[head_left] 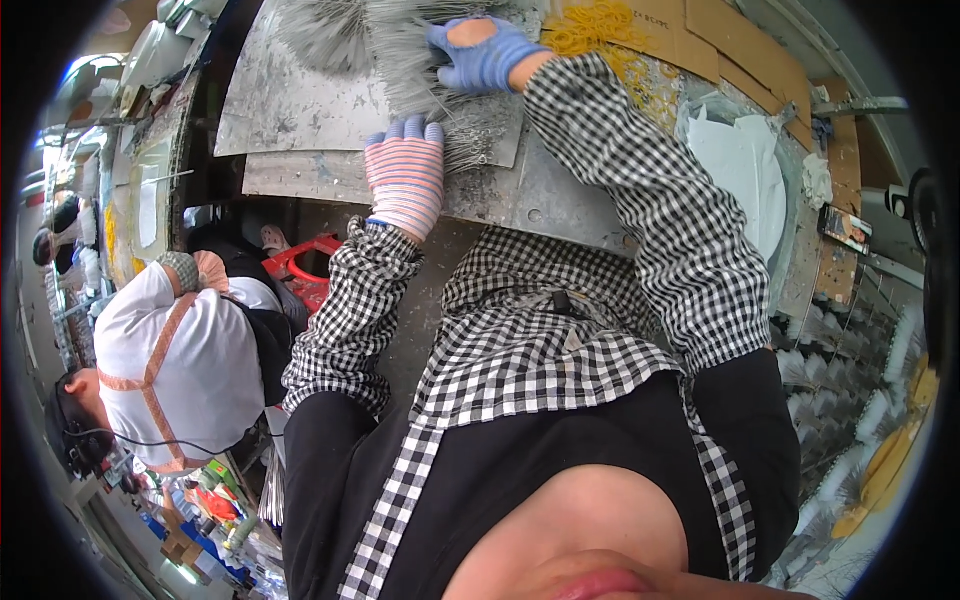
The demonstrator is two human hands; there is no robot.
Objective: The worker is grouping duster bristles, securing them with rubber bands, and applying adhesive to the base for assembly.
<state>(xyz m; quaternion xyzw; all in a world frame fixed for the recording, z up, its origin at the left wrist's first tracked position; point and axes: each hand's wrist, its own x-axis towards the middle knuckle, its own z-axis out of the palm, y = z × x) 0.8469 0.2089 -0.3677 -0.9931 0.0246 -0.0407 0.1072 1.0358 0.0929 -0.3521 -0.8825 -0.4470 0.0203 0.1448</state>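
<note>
Thin grey metal wires lie fanned in a heap on a scratched metal bench top. My right hand, in a blue glove with a hole at the back, grips a bundle of these wires near the far edge. My left hand, in a pink and blue striped glove, rests on the near edge of the top metal plate. Its fingers bend down beside a small bunch of wire ends; what lies under them is hidden. Both forearms wear black and white checked sleeves.
A pile of yellow rubber bands and cardboard pieces lie to the right of the wires. A round tub with white sheet and a phone sit further right. Another person in a white top works at left, by a red stool.
</note>
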